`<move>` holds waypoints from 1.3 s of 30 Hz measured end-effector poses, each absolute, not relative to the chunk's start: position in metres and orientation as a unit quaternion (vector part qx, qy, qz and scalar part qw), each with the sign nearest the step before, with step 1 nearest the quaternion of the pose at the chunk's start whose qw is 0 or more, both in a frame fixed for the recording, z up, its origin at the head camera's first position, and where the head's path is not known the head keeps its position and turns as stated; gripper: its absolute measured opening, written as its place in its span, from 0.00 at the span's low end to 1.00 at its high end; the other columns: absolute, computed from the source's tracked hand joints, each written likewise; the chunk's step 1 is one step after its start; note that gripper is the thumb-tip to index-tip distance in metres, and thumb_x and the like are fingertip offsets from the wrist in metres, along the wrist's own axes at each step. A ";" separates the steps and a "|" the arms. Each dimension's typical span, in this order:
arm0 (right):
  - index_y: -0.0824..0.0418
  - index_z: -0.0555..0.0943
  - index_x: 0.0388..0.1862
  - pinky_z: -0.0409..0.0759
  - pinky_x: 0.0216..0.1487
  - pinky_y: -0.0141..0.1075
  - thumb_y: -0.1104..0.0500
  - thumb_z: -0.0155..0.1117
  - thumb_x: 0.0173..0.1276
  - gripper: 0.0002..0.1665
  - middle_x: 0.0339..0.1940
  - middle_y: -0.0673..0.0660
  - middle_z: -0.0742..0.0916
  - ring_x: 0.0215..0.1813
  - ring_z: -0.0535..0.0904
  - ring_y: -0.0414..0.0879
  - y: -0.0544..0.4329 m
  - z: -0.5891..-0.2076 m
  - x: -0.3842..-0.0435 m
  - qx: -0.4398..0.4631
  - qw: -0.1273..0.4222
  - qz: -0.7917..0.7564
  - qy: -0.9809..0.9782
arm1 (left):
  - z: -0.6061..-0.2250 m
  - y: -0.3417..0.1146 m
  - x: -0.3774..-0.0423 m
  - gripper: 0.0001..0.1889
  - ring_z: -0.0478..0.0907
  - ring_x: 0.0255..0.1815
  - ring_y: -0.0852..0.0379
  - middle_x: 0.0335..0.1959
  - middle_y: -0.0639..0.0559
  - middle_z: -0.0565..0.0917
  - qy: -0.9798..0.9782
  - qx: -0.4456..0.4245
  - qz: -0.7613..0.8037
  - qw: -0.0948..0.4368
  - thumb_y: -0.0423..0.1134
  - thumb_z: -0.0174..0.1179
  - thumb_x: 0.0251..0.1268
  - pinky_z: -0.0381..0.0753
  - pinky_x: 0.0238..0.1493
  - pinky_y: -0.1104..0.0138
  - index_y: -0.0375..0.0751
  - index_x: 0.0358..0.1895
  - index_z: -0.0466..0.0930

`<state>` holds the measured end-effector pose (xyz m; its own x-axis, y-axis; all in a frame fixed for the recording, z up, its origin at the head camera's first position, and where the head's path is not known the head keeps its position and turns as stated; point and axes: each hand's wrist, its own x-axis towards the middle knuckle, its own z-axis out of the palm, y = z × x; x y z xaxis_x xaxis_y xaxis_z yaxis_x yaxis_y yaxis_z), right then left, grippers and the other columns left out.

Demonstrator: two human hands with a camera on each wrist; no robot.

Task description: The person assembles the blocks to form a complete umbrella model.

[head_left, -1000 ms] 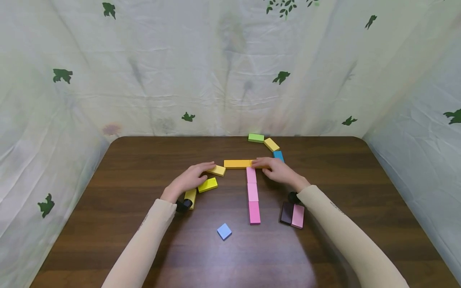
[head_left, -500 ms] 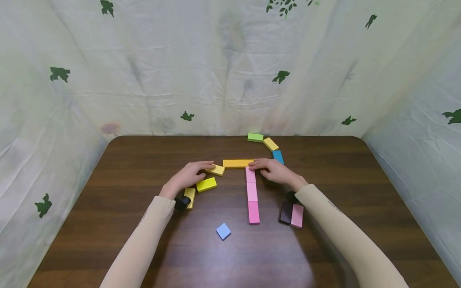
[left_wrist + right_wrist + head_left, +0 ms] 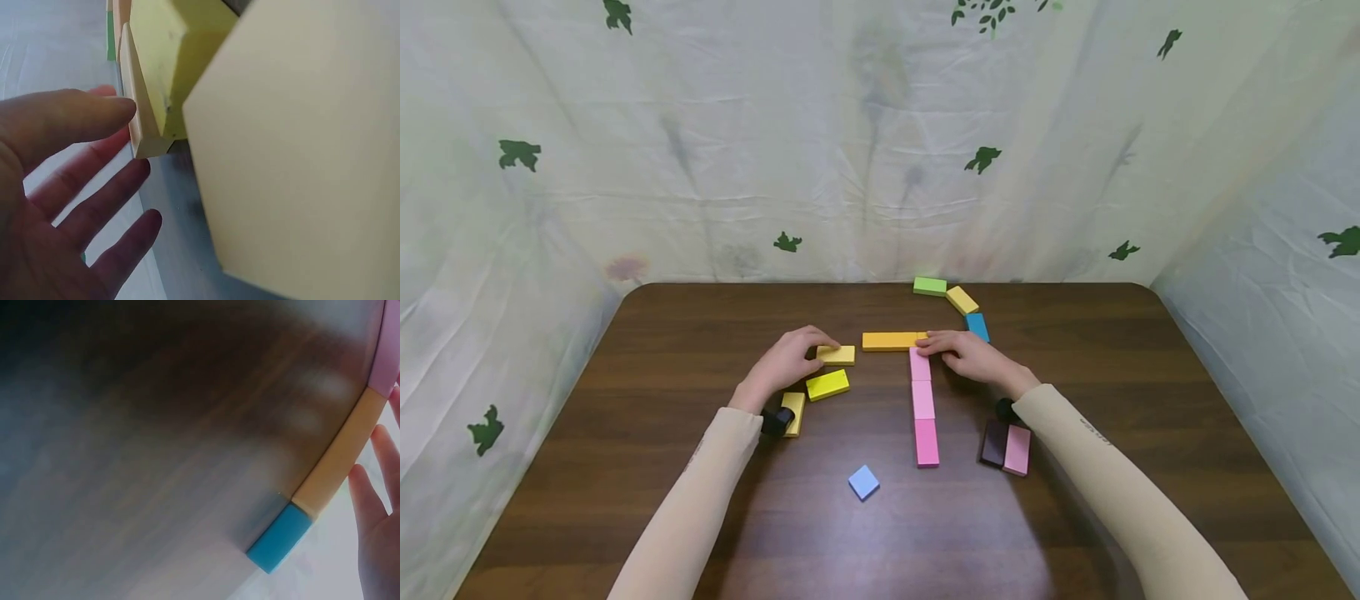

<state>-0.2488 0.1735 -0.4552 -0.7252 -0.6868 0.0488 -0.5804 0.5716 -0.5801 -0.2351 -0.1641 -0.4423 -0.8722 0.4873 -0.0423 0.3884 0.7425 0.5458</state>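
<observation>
My left hand [image 3: 786,362] pinches a pale yellow block [image 3: 837,356] between thumb and fingers; in the left wrist view the thumb lies along one side of this block [image 3: 145,119]. Just below it are a bright yellow block [image 3: 827,385] and, by the wrist, another pale yellow block [image 3: 793,414]. My right hand [image 3: 977,358] touches the orange row [image 3: 889,342] with its fingertips, at the top of the pink column [image 3: 923,400]. In the right wrist view, straight fingers lie along an orange block [image 3: 340,453] that meets a blue block [image 3: 279,537].
Beyond the right hand, a blue block [image 3: 977,327], a yellow block [image 3: 962,300] and a green block [image 3: 930,287] curve to the table's back edge. Under the right wrist lie a black block [image 3: 993,442] and a pink block [image 3: 1017,450]. A light blue square [image 3: 863,482] lies nearer.
The pale yellow block in my left hand has turned from slanted to nearly level and slid left, leaving a small gap beside the orange row. My right hand has stayed in place.
</observation>
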 end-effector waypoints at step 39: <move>0.62 0.78 0.61 0.66 0.65 0.47 0.74 0.49 0.66 0.26 0.62 0.55 0.79 0.69 0.66 0.51 0.175 -0.455 -0.250 -0.361 0.097 -0.281 0.884 | -0.426 -0.166 -0.255 0.19 0.75 0.48 0.45 0.50 0.41 0.81 0.927 0.242 0.281 0.048 0.25 0.59 0.60 0.73 0.51 0.53 0.36 0.55 0.81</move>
<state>-0.2499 0.1746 -0.4549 -0.7199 -0.6933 0.0311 -0.5840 0.5810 -0.5669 -0.2552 -0.1657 -0.4259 -0.8781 0.4763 0.0465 0.4219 0.7245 0.5451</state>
